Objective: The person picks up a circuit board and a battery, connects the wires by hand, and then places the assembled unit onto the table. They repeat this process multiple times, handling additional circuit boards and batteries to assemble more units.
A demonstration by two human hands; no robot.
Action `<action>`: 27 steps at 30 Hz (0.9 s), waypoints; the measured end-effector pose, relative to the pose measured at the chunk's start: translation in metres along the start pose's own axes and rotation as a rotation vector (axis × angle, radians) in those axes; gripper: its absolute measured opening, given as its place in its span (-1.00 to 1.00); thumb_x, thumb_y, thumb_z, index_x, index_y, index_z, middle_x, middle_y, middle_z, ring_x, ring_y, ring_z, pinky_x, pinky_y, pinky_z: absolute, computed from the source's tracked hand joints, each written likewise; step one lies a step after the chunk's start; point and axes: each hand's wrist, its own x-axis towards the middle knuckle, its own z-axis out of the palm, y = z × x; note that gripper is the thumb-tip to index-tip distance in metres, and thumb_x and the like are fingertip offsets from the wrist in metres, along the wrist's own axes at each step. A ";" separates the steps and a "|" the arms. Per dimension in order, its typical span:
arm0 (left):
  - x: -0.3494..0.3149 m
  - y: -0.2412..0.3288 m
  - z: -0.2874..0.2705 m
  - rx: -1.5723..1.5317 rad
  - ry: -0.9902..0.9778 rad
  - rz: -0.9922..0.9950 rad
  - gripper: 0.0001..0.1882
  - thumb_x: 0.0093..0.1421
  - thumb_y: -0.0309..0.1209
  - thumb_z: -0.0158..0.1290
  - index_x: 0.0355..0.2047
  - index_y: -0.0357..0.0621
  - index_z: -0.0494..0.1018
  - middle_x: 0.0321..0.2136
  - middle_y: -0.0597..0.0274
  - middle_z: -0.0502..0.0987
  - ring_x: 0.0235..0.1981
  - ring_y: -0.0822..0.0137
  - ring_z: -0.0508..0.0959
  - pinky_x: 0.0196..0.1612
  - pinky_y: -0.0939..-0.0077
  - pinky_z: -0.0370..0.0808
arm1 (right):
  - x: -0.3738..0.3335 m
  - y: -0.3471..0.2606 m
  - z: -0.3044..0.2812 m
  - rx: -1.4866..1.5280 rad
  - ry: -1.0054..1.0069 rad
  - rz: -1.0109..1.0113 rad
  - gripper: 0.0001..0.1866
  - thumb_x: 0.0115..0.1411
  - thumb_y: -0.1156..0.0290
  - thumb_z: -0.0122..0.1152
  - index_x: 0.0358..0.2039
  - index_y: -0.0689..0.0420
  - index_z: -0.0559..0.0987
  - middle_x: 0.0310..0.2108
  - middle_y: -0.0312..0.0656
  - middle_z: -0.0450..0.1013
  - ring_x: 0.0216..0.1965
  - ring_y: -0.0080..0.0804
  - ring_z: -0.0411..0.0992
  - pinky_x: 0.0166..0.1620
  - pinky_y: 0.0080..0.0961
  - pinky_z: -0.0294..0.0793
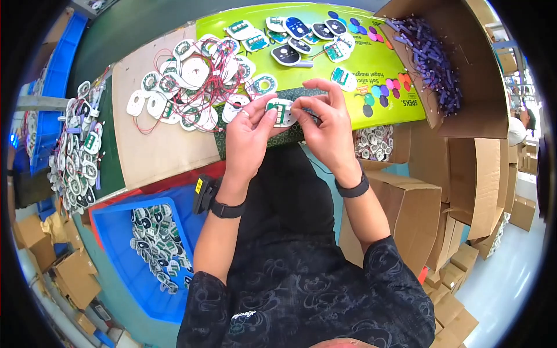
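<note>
Head view: the white oval pad (281, 111) with its small green board sits between both hands, over the near edge of the lime-green sheet (400, 87). The pad's long axis runs roughly left to right. The left hand (248, 138) is closed on the pad's left edge, thumb on top. The right hand (328, 124) pinches its right side, fingers curled; both are equally near. Left of the sheet, wired pads (191, 87) lie heaped on the counter (156, 151). Right of it stands a cardboard box (464, 69) of purple parts; below, a blue bin (116, 232).
</note>
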 end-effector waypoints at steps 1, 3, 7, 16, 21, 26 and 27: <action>0.001 0.000 0.001 0.000 -0.005 0.005 -0.64 0.37 -0.57 -0.05 0.15 -0.42 0.33 -0.06 -0.02 0.56 -0.09 0.28 0.61 0.00 0.35 0.65 | 0.001 0.000 0.000 -0.001 0.002 -0.001 -0.88 0.05 0.64 0.33 -0.35 0.22 0.64 0.02 -0.17 0.38 -0.28 -0.44 0.48 -0.32 -0.55 0.48; 0.001 -0.001 0.001 0.002 -0.007 0.008 -0.64 0.37 -0.57 -0.05 0.15 -0.43 0.33 -0.07 -0.02 0.56 -0.09 0.27 0.61 0.01 0.34 0.64 | 0.001 -0.002 0.003 0.010 -0.001 0.004 -0.88 0.05 0.64 0.34 -0.35 0.22 0.64 0.02 -0.16 0.37 -0.27 -0.43 0.49 -0.31 -0.55 0.48; 0.000 -0.001 -0.001 -0.004 -0.002 0.013 -0.65 0.37 -0.57 -0.05 0.14 -0.43 0.34 -0.07 -0.01 0.56 -0.09 0.28 0.61 0.00 0.35 0.65 | 0.002 -0.002 0.006 -0.013 0.022 -0.021 -0.89 0.02 0.64 0.34 -0.39 0.25 0.64 -0.03 -0.09 0.40 -0.32 -0.29 0.52 -0.22 -0.40 0.54; -0.001 -0.003 -0.002 0.000 0.002 0.017 -0.66 0.36 -0.58 -0.03 0.13 -0.43 0.36 -0.07 0.03 0.56 -0.10 0.31 0.61 -0.01 0.36 0.65 | 0.003 0.000 0.005 -0.027 -0.022 -0.034 -0.89 0.03 0.63 0.34 -0.38 0.24 0.65 -0.01 -0.14 0.41 -0.28 -0.33 0.53 -0.25 -0.45 0.54; -0.001 -0.004 -0.001 0.011 0.004 0.035 -0.66 0.35 -0.60 -0.03 0.11 -0.43 0.38 -0.06 0.04 0.56 -0.09 0.32 0.60 -0.01 0.36 0.65 | 0.010 -0.006 -0.002 -0.110 -0.073 -0.068 -0.91 0.01 0.64 0.32 -0.41 0.25 0.64 -0.02 -0.15 0.44 -0.28 -0.25 0.55 -0.25 -0.37 0.58; -0.002 -0.003 -0.001 0.019 0.020 0.045 -0.67 0.36 -0.54 0.01 0.09 -0.43 0.40 -0.09 0.07 0.57 -0.11 0.38 0.59 -0.07 0.44 0.66 | 0.007 -0.013 0.005 -0.144 -0.044 -0.046 -0.95 0.03 0.62 0.29 -0.44 0.28 0.63 -0.05 -0.14 0.48 -0.28 -0.24 0.56 -0.24 -0.38 0.58; -0.002 -0.003 0.000 0.020 0.022 0.040 -0.67 0.36 -0.54 0.01 0.09 -0.43 0.40 -0.09 0.07 0.57 -0.11 0.38 0.59 -0.07 0.44 0.66 | 0.007 -0.010 0.006 -0.141 -0.046 -0.040 -0.95 0.03 0.62 0.29 -0.44 0.28 0.63 -0.05 -0.14 0.48 -0.28 -0.24 0.56 -0.24 -0.38 0.58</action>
